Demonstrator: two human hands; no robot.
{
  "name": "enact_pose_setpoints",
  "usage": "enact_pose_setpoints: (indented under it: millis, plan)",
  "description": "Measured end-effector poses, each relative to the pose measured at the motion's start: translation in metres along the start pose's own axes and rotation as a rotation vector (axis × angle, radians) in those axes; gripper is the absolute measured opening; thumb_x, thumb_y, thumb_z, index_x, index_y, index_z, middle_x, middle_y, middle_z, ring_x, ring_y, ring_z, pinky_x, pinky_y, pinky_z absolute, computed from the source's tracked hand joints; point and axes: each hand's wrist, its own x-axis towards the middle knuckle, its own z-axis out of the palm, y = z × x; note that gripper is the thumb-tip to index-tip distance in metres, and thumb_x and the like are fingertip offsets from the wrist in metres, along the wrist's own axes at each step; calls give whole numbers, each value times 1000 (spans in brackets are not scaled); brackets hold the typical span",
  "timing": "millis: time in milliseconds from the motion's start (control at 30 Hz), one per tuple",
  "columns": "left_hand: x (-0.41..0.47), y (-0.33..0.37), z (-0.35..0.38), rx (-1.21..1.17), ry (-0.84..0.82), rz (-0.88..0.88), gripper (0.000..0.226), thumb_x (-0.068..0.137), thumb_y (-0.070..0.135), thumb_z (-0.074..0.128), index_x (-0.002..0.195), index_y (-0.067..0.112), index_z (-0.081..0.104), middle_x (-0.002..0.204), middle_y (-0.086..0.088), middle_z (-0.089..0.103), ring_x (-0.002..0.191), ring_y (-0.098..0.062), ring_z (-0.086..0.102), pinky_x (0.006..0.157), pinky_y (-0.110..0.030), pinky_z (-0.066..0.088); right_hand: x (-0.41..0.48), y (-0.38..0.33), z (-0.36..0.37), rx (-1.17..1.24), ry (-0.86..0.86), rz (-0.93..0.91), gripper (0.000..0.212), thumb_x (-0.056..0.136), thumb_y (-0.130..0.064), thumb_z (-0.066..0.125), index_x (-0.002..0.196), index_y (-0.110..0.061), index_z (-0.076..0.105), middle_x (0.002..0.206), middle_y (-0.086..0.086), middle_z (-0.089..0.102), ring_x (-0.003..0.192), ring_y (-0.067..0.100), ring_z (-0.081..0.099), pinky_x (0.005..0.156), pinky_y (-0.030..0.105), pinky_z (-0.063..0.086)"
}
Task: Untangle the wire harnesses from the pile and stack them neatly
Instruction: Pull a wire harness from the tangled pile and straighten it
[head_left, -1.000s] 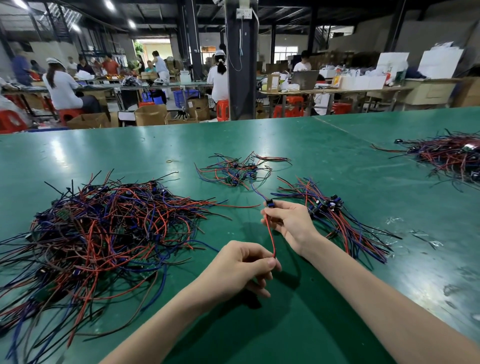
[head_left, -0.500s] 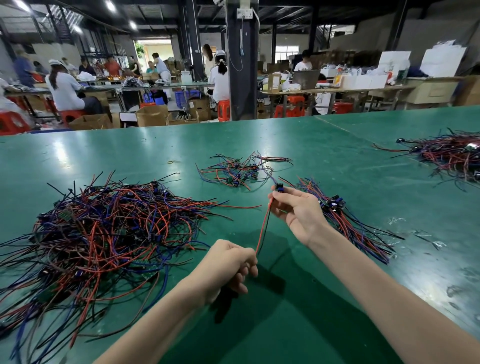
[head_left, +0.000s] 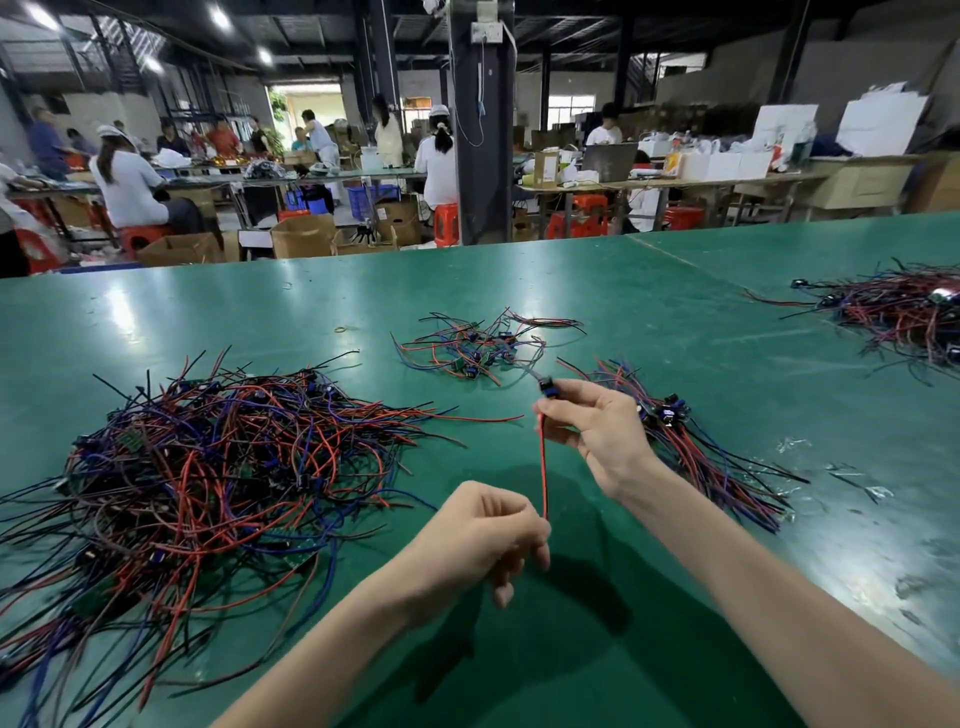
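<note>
- green table (head_left: 675, 322): carries everything except the held harness.
- tangled pile (head_left: 218, 457): left of the grip, well apart; source stock, mostly unsorted, so the task looks early.
- aligned stack (head_left: 717, 467): just right of and behind the grip, wires parallel; likely the drop spot.
- small cluster (head_left: 478, 348): beyond the grip, loose.
- right hand (head_left: 597, 431) pinches the top end; left hand (head_left: 483, 535) is curled round the lower end.
- harness (head_left: 543, 467): taut between both hands, off the table; probably straightening it before stacking.
- connector (head_left: 548, 387): at the right fingertips; its blurred tail runs toward the cluster.
</note>
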Motion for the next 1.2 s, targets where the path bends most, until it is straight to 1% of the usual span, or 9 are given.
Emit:
enact_pose_setpoints:
  millis: [200,333,433,500,567,700,800,900,1200]
  plan:
    - [1,1,-2,35,-64,-115,18,71,19,57,58,7,62,51,-3,49,40,-12,43,37,-20,42,-2,0,2,207,-45,134,19,83,13,58,83,-6,60,64,13,67,51,16,62,52,26,55]
    - [4,0,-6,25,-102,-198,17,75,22,60,69,11,71,60,-1,60,51,-12,56,43,-21,49,-4,0,1,228,-57,191,18,84,12,56,85,-5,60,63,11,67,51,15,62,48,23,52]
    - [6,-1,-12,-49,-61,-210,19,84,25,64,81,9,73,71,-5,68,57,-13,61,46,-23,51,-5,2,4,231,-72,205,17,84,12,56,84,-4,60,61,12,67,49,15,62,48,22,52]
    - [7,-1,-14,-143,-16,-206,28,78,36,69,82,10,75,76,-8,70,60,-15,65,49,-25,53,-7,4,9,226,-82,207,17,84,12,57,84,-5,60,61,12,67,49,14,61,49,23,53]
    - [8,-2,-14,-250,29,-197,32,74,41,64,78,12,77,76,-9,71,61,-16,67,53,-26,55,-9,7,14,203,-87,202,18,83,12,57,84,-6,60,60,11,66,49,14,62,49,24,54]
    - [12,-9,-8,-439,159,-175,29,74,27,64,86,1,71,72,-10,69,57,-15,66,56,-27,56,-16,12,18,135,-91,177,17,83,11,59,86,-6,61,60,9,65,50,14,61,50,25,54]
    - [14,-11,-8,-512,211,-157,22,83,16,60,90,-3,69,75,-13,70,59,-16,67,57,-27,57,-21,14,21,99,-110,148,17,84,10,60,87,-7,61,61,8,65,49,14,60,49,25,53]
    - [16,-9,-11,-609,245,-122,20,85,11,58,91,-6,67,78,-16,70,62,-19,69,62,-29,60,-27,16,25,10,-131,130,17,83,7,62,89,-10,63,65,7,64,46,11,57,45,19,48]
    - [17,-6,-17,-614,323,-94,14,90,-4,51,87,-10,63,67,-12,65,54,-14,63,55,-25,57,-31,18,30,-115,-216,96,25,77,10,68,90,-11,68,69,5,60,54,13,58,55,19,51]
